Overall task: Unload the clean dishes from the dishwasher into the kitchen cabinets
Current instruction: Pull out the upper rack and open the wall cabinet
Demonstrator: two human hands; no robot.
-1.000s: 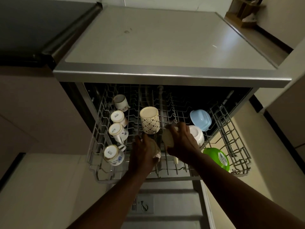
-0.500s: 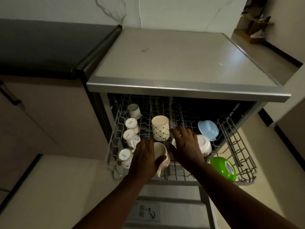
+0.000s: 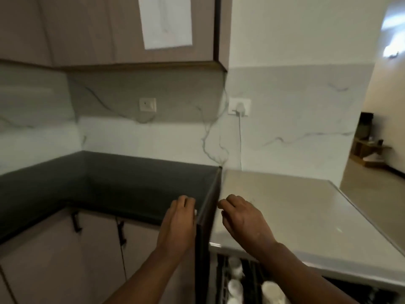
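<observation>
My left hand (image 3: 178, 222) is raised in front of the dark countertop's (image 3: 131, 183) corner, seen from its back. A white sliver of a cup (image 3: 195, 212) shows past its fingers. Over the steel top of the dishwasher (image 3: 295, 216) hovers my right hand (image 3: 243, 218) with curled fingers; whatever lies under its palm is hidden. At the bottom edge, the pulled-out rack (image 3: 252, 279) holds white cups (image 3: 235, 286). Closed upper cabinets (image 3: 109, 29) hang above the dark countertop.
Lower cabinet doors with black handles (image 3: 75, 222) sit under the dark countertop. A wall socket with a white plug and cable (image 3: 240, 107) is above the dishwasher. A doorway to another room (image 3: 372, 154) opens at the right.
The view has swung up from the rack to the counter and wall. Both hands have lifted out of the rack to counter height, the left bringing a cup up with it.
</observation>
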